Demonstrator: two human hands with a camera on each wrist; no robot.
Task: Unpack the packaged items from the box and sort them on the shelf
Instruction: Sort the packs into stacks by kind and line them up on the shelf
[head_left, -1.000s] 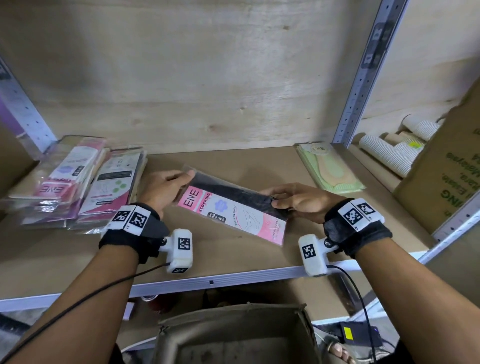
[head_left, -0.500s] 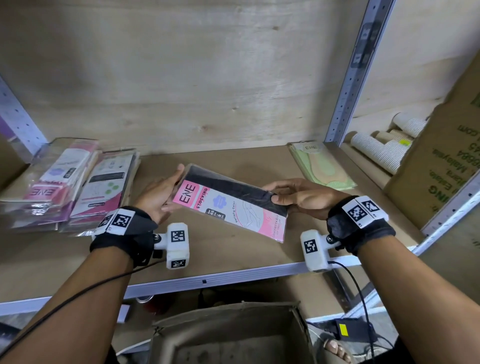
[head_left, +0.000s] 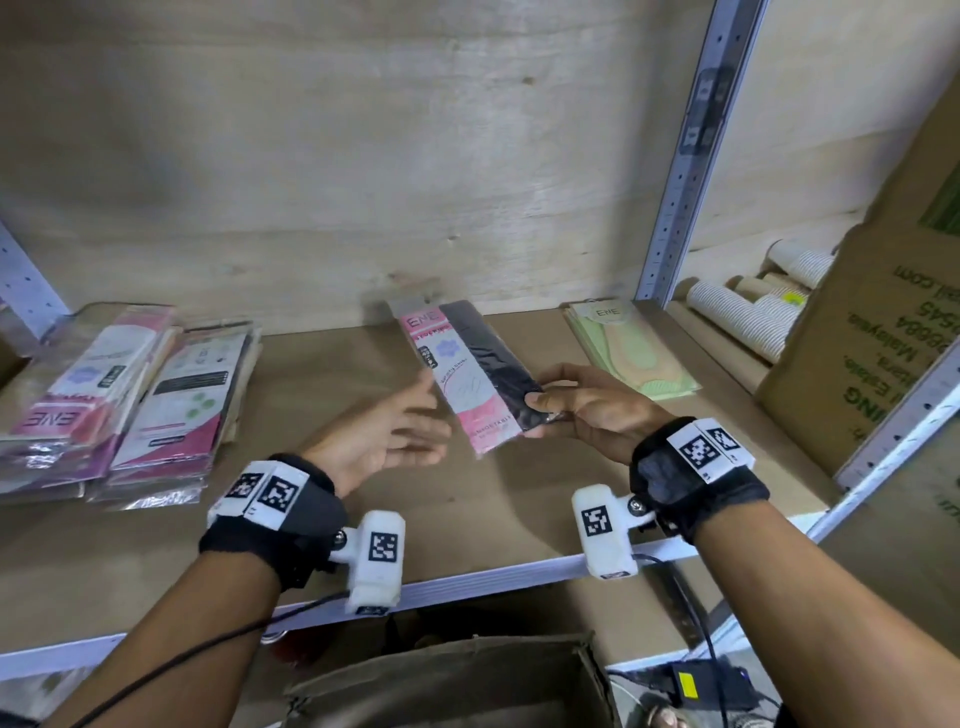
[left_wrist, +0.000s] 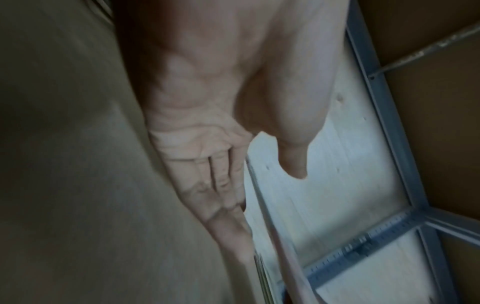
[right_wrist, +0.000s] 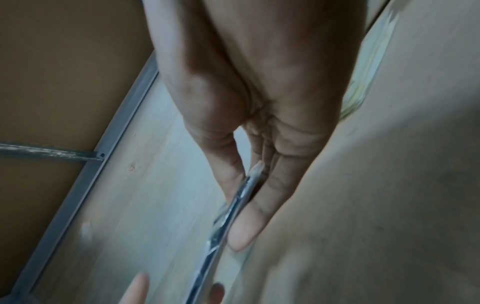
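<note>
Stocking packet (head_left: 470, 371) sits pinched at its near end by the right hand (head_left: 592, 408); left hand (head_left: 387, 441), fingers spread and holding nothing, hovers just left of that packet over the shelf (head_left: 467, 519).

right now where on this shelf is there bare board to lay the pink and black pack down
Bare board lies between the left stacks and the green pack, under the pink and black pack in the right hand. The left hand hovers open there. Both shelf ends are crowded.
</note>
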